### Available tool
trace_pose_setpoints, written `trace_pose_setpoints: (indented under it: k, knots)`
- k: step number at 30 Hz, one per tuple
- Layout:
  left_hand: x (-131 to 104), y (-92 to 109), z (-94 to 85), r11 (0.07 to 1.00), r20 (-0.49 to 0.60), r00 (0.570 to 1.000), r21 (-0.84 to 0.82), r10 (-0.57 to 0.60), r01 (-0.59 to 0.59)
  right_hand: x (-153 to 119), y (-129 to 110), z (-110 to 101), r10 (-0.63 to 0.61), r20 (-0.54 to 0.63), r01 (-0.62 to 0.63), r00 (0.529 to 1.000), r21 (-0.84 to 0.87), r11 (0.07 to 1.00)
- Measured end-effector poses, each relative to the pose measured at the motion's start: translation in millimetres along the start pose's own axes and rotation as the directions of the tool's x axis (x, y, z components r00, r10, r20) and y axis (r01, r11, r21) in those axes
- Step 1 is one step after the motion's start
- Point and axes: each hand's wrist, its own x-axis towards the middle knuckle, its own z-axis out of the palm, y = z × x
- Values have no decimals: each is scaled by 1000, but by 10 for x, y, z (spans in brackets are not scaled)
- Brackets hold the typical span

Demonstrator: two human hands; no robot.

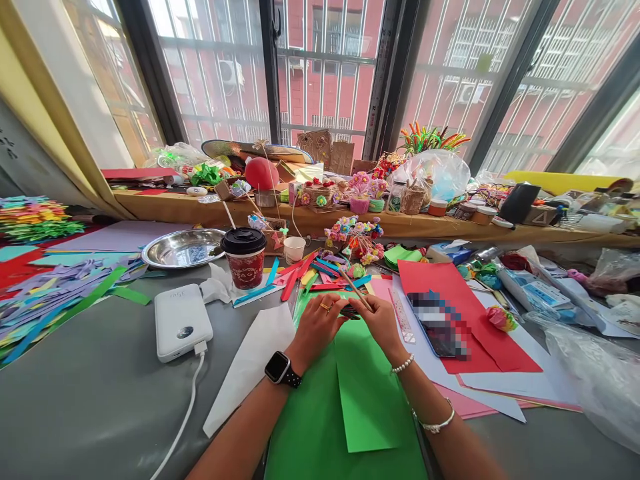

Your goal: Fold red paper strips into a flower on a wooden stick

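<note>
My left hand [323, 327], with rings and a smartwatch on its wrist, is closed on a small dark object [350, 311] whose kind I cannot make out. Opposite it, fingertips almost meeting, my right hand [381, 323] pinches a thin brown stick [356, 288] that slants up to the left. My fingers hide part of both things. Beneath the hands lies a green paper strip [370, 393], on top of a larger green sheet [305, 427].
Left of me are a power bank [183, 323] with a cable, a lidded cup [244, 260] and a metal plate [183, 248]. A blurred-out phone [435, 327] and a ruler [403, 317] lie on the right by red paper [500, 333]. Craft flowers [357, 233] stand behind.
</note>
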Motion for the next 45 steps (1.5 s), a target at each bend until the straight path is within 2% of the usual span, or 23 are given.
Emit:
trace_pose_setpoints:
  k: [4,7,9,11,13,15,17,19,23,28,32,39,45]
  knots:
    - [-2,-1,20,982,-87,987,144,138,-125,13,-10,-19,-5,41,4,999,21,1000]
    - [0,7,22,977,-156,972,145,176,-153,21,-40,-51,-6,69,3,998,41,999]
    - [7,15,9,995,-193,976,30,102,-97,25,-62,-70,-11,94,5,996,61,998]
    - [21,25,-15,983,-189,980,-184,-61,25,27,-81,-79,-21,122,11,992,86,996]
    - [41,36,-43,881,-116,963,-442,-244,170,23,-88,-77,-36,149,19,988,113,993]
    - [61,45,-59,714,0,935,-646,-354,270,14,-83,-67,-42,167,20,985,133,991]
    - [73,45,-55,566,96,916,-760,-389,319,0,-72,-53,-39,180,12,983,147,989]
    - [76,35,-33,459,158,905,-819,-395,344,-13,-64,-41,-31,186,-1,982,168,986]
    - [72,8,-3,325,257,893,-865,-370,383,-18,-86,-42,-6,202,-36,979,206,978]
    - [95,6,-69,263,376,867,-845,-327,465,-10,-137,-76,-20,256,-37,967,216,976]
    - [104,-5,-101,223,424,857,-841,-293,493,-16,-136,-84,-17,266,-40,964,205,978]
    - [89,-17,-75,309,408,866,-816,-290,488,-7,-97,-64,-2,271,-49,963,183,982]
    - [97,5,-101,285,429,858,-816,-283,503,-12,-137,-66,-13,270,-18,963,111,994]
